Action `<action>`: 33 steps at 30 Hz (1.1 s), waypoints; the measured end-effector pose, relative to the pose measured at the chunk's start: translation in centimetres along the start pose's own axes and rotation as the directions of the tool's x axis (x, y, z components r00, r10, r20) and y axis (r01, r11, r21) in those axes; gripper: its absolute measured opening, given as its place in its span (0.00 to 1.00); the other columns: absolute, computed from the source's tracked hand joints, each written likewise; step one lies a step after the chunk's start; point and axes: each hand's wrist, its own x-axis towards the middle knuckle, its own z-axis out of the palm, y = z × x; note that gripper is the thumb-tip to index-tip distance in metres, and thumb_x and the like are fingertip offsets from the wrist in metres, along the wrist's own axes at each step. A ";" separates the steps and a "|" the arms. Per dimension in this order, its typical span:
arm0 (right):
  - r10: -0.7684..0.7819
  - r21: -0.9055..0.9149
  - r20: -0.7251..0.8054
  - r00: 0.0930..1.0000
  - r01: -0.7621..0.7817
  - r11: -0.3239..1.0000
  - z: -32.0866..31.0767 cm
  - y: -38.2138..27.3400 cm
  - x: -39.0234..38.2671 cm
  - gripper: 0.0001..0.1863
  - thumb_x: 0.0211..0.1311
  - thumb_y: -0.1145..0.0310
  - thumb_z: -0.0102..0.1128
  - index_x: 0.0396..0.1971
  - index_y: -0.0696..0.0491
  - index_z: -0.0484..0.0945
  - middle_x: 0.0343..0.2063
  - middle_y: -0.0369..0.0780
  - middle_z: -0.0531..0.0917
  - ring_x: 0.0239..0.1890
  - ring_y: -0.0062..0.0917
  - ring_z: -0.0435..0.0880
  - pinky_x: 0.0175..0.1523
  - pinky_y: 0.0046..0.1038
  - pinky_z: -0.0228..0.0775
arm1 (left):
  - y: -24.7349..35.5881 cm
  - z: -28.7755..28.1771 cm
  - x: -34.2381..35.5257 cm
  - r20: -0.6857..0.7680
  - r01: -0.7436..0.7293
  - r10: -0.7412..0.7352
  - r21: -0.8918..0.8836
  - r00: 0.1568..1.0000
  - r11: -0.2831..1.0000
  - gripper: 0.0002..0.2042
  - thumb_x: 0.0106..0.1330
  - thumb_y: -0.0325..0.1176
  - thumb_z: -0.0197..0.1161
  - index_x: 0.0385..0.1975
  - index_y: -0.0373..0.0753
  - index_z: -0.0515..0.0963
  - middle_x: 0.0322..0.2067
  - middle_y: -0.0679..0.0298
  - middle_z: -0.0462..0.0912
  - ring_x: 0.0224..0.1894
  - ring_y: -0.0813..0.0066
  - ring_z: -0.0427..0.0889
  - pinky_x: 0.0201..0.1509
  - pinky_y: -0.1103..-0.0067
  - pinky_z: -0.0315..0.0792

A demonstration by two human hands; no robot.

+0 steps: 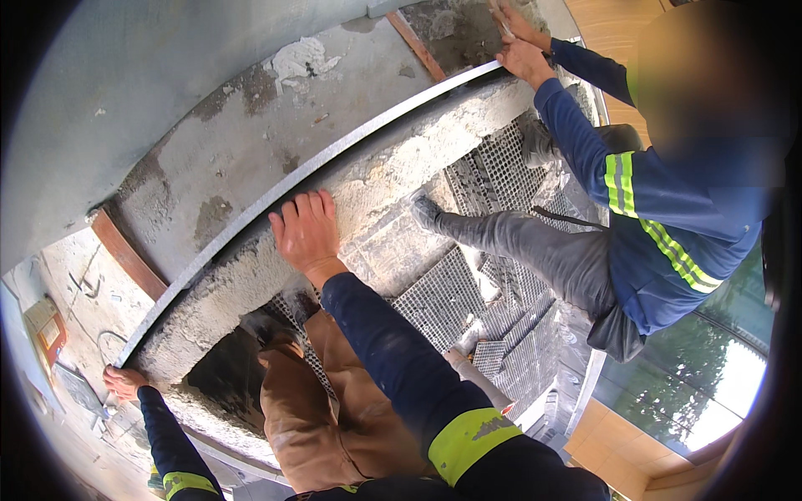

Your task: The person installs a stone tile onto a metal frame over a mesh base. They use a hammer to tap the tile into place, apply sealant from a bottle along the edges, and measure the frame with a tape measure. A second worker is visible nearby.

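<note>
A long silver metal bar [334,152] runs from lower left to upper right along a rough concrete ledge [393,184]. My left hand [125,382] is closed around its near left end. My right hand [307,234] lies over the ledge with fingers spread, fingertips close to the bar's dark side; whether they press on the bar I cannot tell. At the far end, a co-worker's hand [525,63] is on the bar. Their other hand [522,23] is just beyond, with a thin light-coloured thing at its fingers.
Past the bar lies a grey concrete surface [251,159] with reddish strips [125,250] across it and a crumpled white scrap [301,63]. Below the ledge are grid-patterned panels [443,301], where the co-worker's leg [518,246] reaches in. A dark opening [225,376] sits beside my brown trousers.
</note>
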 end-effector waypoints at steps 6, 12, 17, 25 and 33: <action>0.028 -0.038 0.004 1.000 -0.028 0.999 0.2 0.1 0.0 0.12 0.53 0.59 0.51 0.22 0.53 0.72 0.28 0.42 0.70 0.41 0.35 0.67 0.57 0.39 0.50 | 1.3 -1.5 -0.4 0.033 0.030 -0.028 -0.057 0.999 0.998 0.20 0.63 0.52 0.33 0.43 0.53 0.71 0.46 0.67 0.71 0.49 0.65 0.68 0.50 0.63 0.57; 0.020 -0.045 -0.009 1.000 -0.020 0.999 0.0 -0.1 0.3 0.11 0.52 0.60 0.51 0.21 0.53 0.72 0.27 0.42 0.70 0.40 0.34 0.68 0.56 0.38 0.50 | 0.4 -0.9 -0.1 0.032 0.057 -0.055 -0.065 0.998 0.996 0.21 0.62 0.53 0.33 0.44 0.54 0.71 0.49 0.70 0.70 0.52 0.68 0.66 0.51 0.64 0.56; 0.009 -0.066 -0.019 1.000 -0.011 0.998 0.2 -0.1 0.7 0.10 0.51 0.62 0.51 0.21 0.52 0.72 0.26 0.42 0.70 0.39 0.34 0.68 0.55 0.37 0.50 | 0.7 -0.9 -0.1 0.038 0.064 -0.060 -0.114 0.997 0.991 0.21 0.62 0.54 0.33 0.43 0.54 0.72 0.50 0.70 0.70 0.53 0.70 0.66 0.51 0.65 0.55; 0.013 -0.084 -0.017 1.000 -0.014 0.996 0.1 -0.3 0.6 0.09 0.51 0.62 0.52 0.20 0.52 0.72 0.26 0.41 0.70 0.38 0.34 0.68 0.55 0.38 0.51 | 0.9 -1.4 -0.4 -0.008 -0.013 0.012 -0.064 1.000 0.998 0.21 0.62 0.52 0.32 0.41 0.52 0.72 0.44 0.68 0.72 0.47 0.65 0.70 0.47 0.63 0.60; 0.031 -0.077 0.014 0.999 -0.030 0.997 -0.1 -0.4 0.1 0.09 0.50 0.62 0.52 0.20 0.51 0.72 0.26 0.41 0.70 0.38 0.34 0.68 0.55 0.38 0.51 | 0.8 -2.5 -0.2 -0.010 -0.050 0.050 -0.048 0.999 0.998 0.19 0.63 0.50 0.33 0.39 0.52 0.72 0.43 0.67 0.72 0.46 0.65 0.69 0.48 0.64 0.58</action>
